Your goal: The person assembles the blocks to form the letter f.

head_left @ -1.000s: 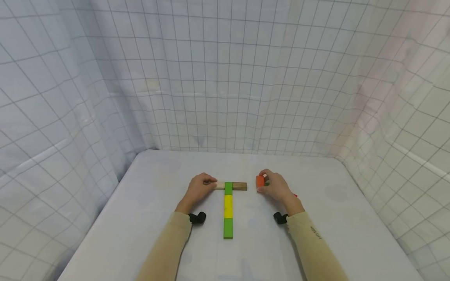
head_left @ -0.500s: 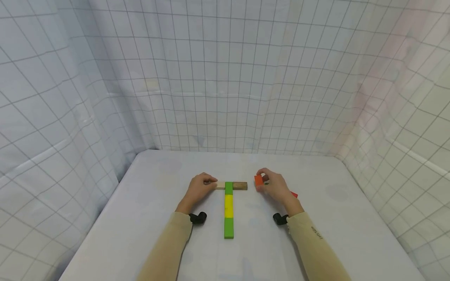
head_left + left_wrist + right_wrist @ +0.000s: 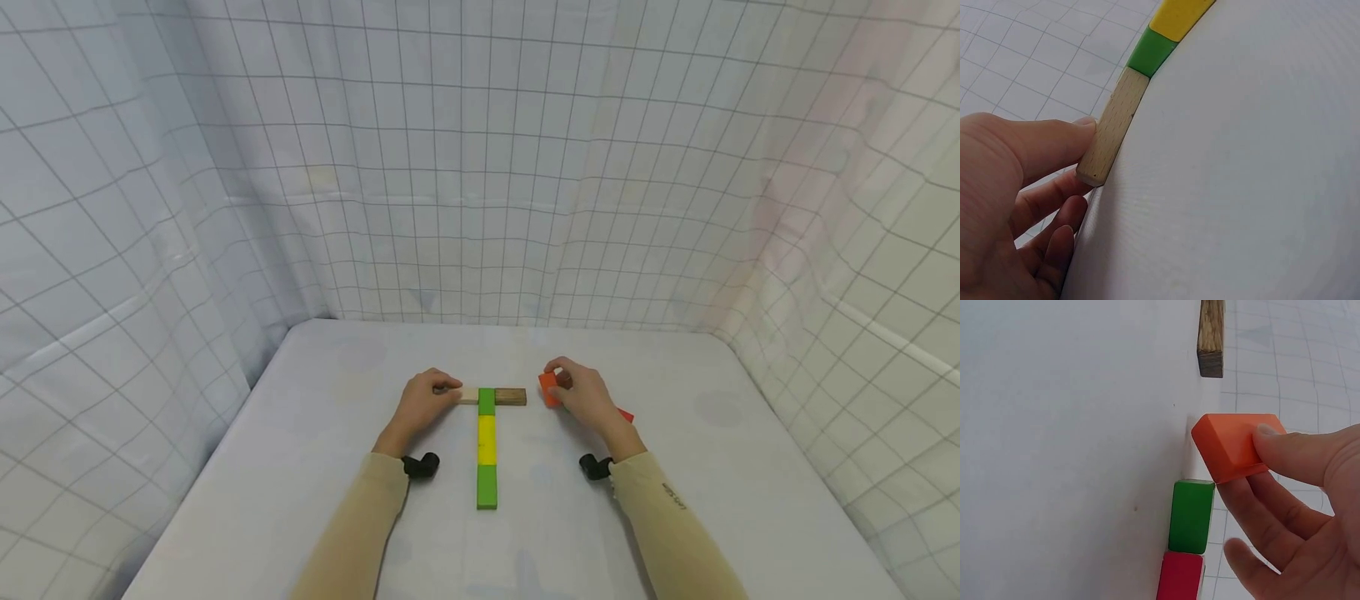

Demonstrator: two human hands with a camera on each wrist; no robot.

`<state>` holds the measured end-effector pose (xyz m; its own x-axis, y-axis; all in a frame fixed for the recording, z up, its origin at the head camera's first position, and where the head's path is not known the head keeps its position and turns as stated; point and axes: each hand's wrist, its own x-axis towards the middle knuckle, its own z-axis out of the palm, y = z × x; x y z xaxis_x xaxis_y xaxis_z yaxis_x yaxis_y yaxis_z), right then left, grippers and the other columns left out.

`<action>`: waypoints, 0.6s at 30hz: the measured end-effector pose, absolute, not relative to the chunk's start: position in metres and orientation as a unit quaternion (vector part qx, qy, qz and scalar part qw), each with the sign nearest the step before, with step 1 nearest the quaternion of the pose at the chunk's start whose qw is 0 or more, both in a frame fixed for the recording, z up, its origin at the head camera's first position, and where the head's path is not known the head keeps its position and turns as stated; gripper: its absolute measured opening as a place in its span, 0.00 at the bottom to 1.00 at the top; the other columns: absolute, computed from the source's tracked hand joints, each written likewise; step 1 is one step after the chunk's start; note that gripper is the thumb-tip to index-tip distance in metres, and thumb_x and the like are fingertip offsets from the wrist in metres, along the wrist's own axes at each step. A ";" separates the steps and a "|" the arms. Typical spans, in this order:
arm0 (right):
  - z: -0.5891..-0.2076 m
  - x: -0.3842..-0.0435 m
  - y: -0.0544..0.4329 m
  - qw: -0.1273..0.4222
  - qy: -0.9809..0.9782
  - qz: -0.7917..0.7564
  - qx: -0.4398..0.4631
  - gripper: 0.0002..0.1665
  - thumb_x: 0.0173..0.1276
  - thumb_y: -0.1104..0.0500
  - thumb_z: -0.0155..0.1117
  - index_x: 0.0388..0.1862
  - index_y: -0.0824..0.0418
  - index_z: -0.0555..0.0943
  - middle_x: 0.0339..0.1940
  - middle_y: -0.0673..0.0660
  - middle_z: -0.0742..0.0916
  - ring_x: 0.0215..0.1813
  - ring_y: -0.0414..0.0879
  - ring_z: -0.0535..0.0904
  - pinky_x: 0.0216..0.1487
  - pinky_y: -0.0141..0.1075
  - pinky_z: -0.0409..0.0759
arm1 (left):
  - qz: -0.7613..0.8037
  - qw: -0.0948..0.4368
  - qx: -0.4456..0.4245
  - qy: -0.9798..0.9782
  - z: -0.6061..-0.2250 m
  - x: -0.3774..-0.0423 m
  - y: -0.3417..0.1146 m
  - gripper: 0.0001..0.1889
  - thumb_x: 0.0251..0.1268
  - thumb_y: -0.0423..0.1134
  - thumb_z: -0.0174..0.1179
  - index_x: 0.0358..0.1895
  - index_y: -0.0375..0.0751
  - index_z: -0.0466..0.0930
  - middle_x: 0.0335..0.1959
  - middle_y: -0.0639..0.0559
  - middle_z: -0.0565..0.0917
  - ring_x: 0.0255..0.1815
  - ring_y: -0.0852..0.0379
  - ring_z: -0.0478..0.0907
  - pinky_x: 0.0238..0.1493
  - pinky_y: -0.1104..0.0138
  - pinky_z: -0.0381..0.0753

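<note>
My left hand (image 3: 422, 406) pinches the outer end of a pale wooden block (image 3: 1116, 125) between thumb and forefinger, while it lies flat on the table. That block abuts a green block (image 3: 487, 402), with a dark brown wooden block (image 3: 511, 397) on the other side. Below the green one, a yellow block (image 3: 487, 440) and another green block (image 3: 487, 487) continue in line, making a T shape. Just right of the brown block, my right hand (image 3: 588, 400) holds an orange block (image 3: 1229, 440) between thumb and fingers. It is tilted and looks raised off the table.
Beside the right hand, in the right wrist view, a loose green block (image 3: 1191, 515) lies end to end with a red block (image 3: 1180, 576). The white table (image 3: 300, 517) is bounded by grid-patterned curtains (image 3: 487, 208) at the back and sides.
My right hand has shifted slightly left with the orange block, bringing it nearer the brown block and tilting it. The left hand and the T of blocks look unmoved.
</note>
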<state>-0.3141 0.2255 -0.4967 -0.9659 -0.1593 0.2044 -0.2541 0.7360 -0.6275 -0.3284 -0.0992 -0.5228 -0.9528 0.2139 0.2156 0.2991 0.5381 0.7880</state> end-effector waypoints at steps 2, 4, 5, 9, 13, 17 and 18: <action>-0.496 -0.315 0.226 0.070 -0.928 0.347 0.115 0.20 0.66 0.61 0.73 0.53 0.46 0.80 0.43 0.53 0.86 0.44 0.47 0.81 0.41 0.41 0.80 | -0.459 0.049 -0.151 -0.874 -0.523 -0.329 -0.100 0.09 0.67 0.39 0.68 0.47 0.42 0.89 0.46 0.50 0.85 0.50 0.47 0.79 0.54 0.51 0.76; -0.496 -0.316 0.225 0.072 -0.927 0.348 0.121 0.19 0.66 0.62 0.73 0.53 0.46 0.80 0.43 0.53 0.86 0.43 0.47 0.82 0.40 0.41 0.80 | -0.461 0.050 -0.154 -0.873 -0.524 -0.329 -0.100 0.09 0.66 0.39 0.68 0.46 0.43 0.89 0.47 0.50 0.85 0.51 0.47 0.79 0.55 0.51 0.76; -0.496 -0.316 0.225 0.072 -0.926 0.349 0.124 0.19 0.66 0.62 0.72 0.52 0.46 0.80 0.43 0.53 0.86 0.43 0.47 0.82 0.40 0.41 0.80 | -0.461 0.050 -0.155 -0.873 -0.525 -0.329 -0.101 0.09 0.66 0.39 0.68 0.46 0.43 0.90 0.47 0.50 0.85 0.51 0.47 0.79 0.55 0.51 0.76; -0.494 -0.318 0.223 0.076 -0.925 0.349 0.127 0.19 0.67 0.62 0.72 0.53 0.47 0.79 0.43 0.53 0.85 0.43 0.48 0.81 0.41 0.41 0.81 | -0.460 0.048 -0.152 -0.873 -0.526 -0.330 -0.103 0.08 0.66 0.39 0.68 0.46 0.45 0.90 0.46 0.51 0.85 0.51 0.48 0.79 0.55 0.52 0.76; -0.488 -0.321 0.222 0.079 -0.923 0.355 0.126 0.19 0.68 0.62 0.71 0.55 0.48 0.79 0.46 0.54 0.85 0.45 0.48 0.81 0.42 0.43 0.81 | -0.462 0.049 -0.147 -0.874 -0.528 -0.332 -0.102 0.08 0.66 0.40 0.69 0.46 0.45 0.90 0.46 0.52 0.85 0.51 0.48 0.79 0.55 0.52 0.76; -0.484 -0.323 0.220 0.084 -0.919 0.365 0.125 0.19 0.69 0.62 0.70 0.55 0.48 0.79 0.47 0.53 0.85 0.46 0.48 0.81 0.44 0.44 0.81 | -0.459 0.051 -0.144 -0.875 -0.532 -0.333 -0.102 0.08 0.66 0.41 0.69 0.46 0.47 0.90 0.46 0.53 0.84 0.51 0.50 0.79 0.55 0.52 0.76; -0.484 -0.323 0.219 0.083 -0.918 0.367 0.125 0.19 0.69 0.62 0.70 0.56 0.48 0.79 0.47 0.53 0.85 0.46 0.48 0.81 0.44 0.43 0.81 | -0.457 0.051 -0.144 -0.876 -0.533 -0.333 -0.101 0.09 0.66 0.41 0.69 0.46 0.47 0.90 0.46 0.54 0.84 0.51 0.50 0.79 0.55 0.53 0.76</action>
<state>-0.3235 0.2192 -0.4838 -0.9551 -0.1683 0.2437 -0.2900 0.6988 -0.6539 -0.3327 -0.1014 -0.5328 -0.9534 0.2059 0.2203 0.2986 0.5411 0.7862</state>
